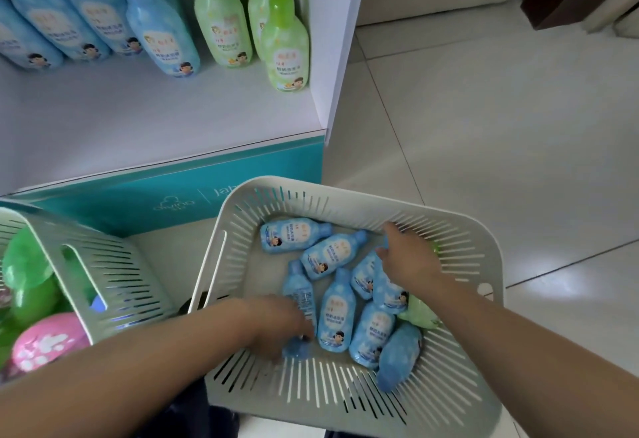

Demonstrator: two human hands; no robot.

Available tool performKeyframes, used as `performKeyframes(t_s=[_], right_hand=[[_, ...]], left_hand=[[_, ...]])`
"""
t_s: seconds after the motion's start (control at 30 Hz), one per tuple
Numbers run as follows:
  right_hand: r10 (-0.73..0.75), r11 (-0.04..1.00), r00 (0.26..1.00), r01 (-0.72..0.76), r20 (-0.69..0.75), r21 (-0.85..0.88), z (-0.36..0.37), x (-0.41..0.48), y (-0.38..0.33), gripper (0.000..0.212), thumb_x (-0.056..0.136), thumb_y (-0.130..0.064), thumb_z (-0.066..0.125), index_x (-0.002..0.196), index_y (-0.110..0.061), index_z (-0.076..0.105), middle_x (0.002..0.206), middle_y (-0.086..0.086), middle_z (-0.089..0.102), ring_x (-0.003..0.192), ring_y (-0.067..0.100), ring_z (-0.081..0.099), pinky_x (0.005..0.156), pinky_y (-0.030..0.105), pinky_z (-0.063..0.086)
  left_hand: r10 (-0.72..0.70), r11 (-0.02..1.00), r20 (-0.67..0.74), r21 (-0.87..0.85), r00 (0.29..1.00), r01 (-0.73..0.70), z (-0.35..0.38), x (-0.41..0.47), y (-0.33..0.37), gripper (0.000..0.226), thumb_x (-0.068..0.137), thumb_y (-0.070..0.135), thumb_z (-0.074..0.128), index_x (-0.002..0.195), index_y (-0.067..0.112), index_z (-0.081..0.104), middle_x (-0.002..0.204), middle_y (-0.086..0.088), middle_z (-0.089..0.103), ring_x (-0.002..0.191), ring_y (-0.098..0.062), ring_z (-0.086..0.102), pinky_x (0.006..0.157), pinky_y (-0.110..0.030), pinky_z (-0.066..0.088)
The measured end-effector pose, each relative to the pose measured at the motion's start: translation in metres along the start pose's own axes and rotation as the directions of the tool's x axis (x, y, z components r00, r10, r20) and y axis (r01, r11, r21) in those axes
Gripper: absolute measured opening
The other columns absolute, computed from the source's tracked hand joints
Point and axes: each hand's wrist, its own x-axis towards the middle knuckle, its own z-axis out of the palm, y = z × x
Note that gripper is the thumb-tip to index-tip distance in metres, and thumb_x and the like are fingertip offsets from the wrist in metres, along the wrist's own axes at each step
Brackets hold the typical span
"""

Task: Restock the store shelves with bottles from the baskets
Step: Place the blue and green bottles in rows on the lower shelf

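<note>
— Grey-white plastic, slotted all round: the centre basket (pixel 345 197) sits on the floor, and it's our marker. What's left of it?

— Just beside it, a second slotted basket (pixel 114 278), tipped toward us, with green and pink items (pixel 27 271) inside. Only a narrow strip of floor runs between the two rims.

— And the left hand?

— Left hand (pixel 280 323) has crossed the centre basket's near-left rim. Its fingers are curled round the base of the back-label bottle (pixel 299 294), a blue one lying by the left wall. It's a bit blurred, but that reads as a grasp.

— Middle of the basket?

— Loose blue bottles (pixel 333 313) lie flat on the bottom, touching one another, caps mostly toward the far side. There's bare bottom along the left wall.

— Right side?

— Right hand (pixel 411 261) is low by the far-right wall, thumb and palm closed on the upper end of the tilted bottle (pixel 389 287), blue again. Under that forearm a green bottle (pixel 420 313) rests against the right wall.

— Beyond the basket?

— A white shelf (pixel 138 119) over a teal base panel (pixel 173 192). Upright blue bottles (pixel 162 33) stand at the back left and upright green bottles (pixel 287 43) nearer the side panel. The front of the board is open right up to its edge.

— Right of the basket?

— Pale floor tiles (pixel 484 126), wide and open.
</note>
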Motion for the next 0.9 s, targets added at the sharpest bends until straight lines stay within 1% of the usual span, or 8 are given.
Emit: performKeyframes(t_s=[0.07,0.17,0.3,0.4,0.53,0.63,0.77,0.9], right_hand=[[0.01,1.0,1.0,-0.009,-0.024,0.028,0.003,0.005,0.001,0.025,0.097,-0.026,0.046,0.12,-0.016,0.048,0.116,0.014,0.059,0.108,0.031,0.056,0.082,0.032,0.042],[0.007,0.997,0.998,-0.011,0.055,0.073,0.002,0.008,-0.003,0.029,0.095,-0.027,0.049,0.122,-0.016,0.051,0.121,0.01,0.061,0.112,0.028,0.056,0.086,0.029,0.043],[-0.022,0.998,0.972,0.007,0.234,0.065,0.0,0.006,-0.015,0.024,0.09,-0.027,0.056,0.107,-0.012,0.064,0.112,0.006,0.065,0.104,0.021,0.06,0.08,0.024,0.044],[-0.124,0.992,0.943,0.112,0.31,0.056,-0.002,-0.003,-0.027,0.017,0.088,-0.026,0.057,0.089,-0.01,0.061,0.102,0.011,0.067,0.092,0.021,0.061,0.072,0.026,0.044],[-0.254,0.967,0.942,0.252,0.221,0.04,-0.019,-0.021,-0.047,0.025,0.086,-0.025,0.06,0.104,-0.008,0.064,0.107,0.01,0.065,0.097,0.025,0.061,0.077,0.029,0.046],[-0.336,0.942,0.932,0.329,0.137,0.07,-0.047,-0.034,-0.061,0.02,0.082,-0.025,0.064,0.097,-0.011,0.063,0.098,0.006,0.063,0.088,0.023,0.058,0.072,0.028,0.043],[-0.402,0.903,0.915,0.392,0.024,0.176,-0.092,-0.052,-0.08,0.024,0.08,-0.024,0.068,0.104,-0.018,0.066,0.089,-0.004,0.061,0.08,0.014,0.054,0.07,0.024,0.042],[-0.459,0.862,0.881,0.472,-0.112,0.187,-0.133,-0.069,-0.106,0.023,0.079,-0.021,0.071,0.101,-0.019,0.068,0.087,-0.006,0.063,0.081,0.013,0.057,0.074,0.024,0.045]], left_hand=[[-0.003,1.0,-0.041,0.024,0.999,0.004,0.0,0.004,0.003,0.039,0.08,0.029,0.069,0.115,0.024,0.052,0.117,-0.004,0.058,0.108,-0.026,0.052,0.086,-0.04,0.045],[-0.05,0.999,-0.132,-0.018,0.99,0.048,-0.005,0.002,0.003,0.028,0.084,0.022,0.063,0.11,0.02,0.052,0.111,-0.006,0.061,0.102,-0.028,0.057,0.077,-0.036,0.044],[-0.247,0.933,-0.257,-0.323,0.934,0.158,-0.026,-0.019,-0.014,0.03,0.083,0.025,0.066,0.11,0.02,0.052,0.107,-0.001,0.06,0.096,-0.021,0.056,0.075,-0.03,0.042],[-0.347,0.807,-0.308,-0.58,0.886,0.114,-0.048,-0.043,-0.024,0.038,0.082,0.028,0.071,0.114,0.019,0.053,0.114,0.0,0.059,0.094,-0.016,0.052,0.077,-0.028,0.041],[-0.391,0.727,-0.372,-0.686,0.842,0.034,-0.072,-0.072,-0.024,0.046,0.082,0.031,0.072,0.12,0.012,0.054,0.121,-0.006,0.059,0.099,-0.019,0.056,0.088,-0.032,0.047],[-0.446,0.707,-0.433,-0.707,0.784,0.011,-0.088,-0.095,-0.017,0.049,0.081,0.03,0.073,0.123,0.012,0.055,0.122,-0.006,0.059,0.107,-0.022,0.057,0.095,-0.034,0.046],[-0.515,0.693,-0.528,-0.72,0.675,-0.034,-0.1,-0.135,-0.014,0.04,0.077,0.033,0.077,0.11,0.02,0.06,0.112,0.001,0.064,0.099,-0.018,0.062,0.09,-0.032,0.047],[-0.593,0.65,-0.604,-0.749,0.532,-0.127,-0.107,-0.182,-0.021,0.031,0.07,0.034,0.082,0.09,0.026,0.06,0.094,0.0,0.07,0.081,-0.016,0.064,0.081,-0.034,0.051]])
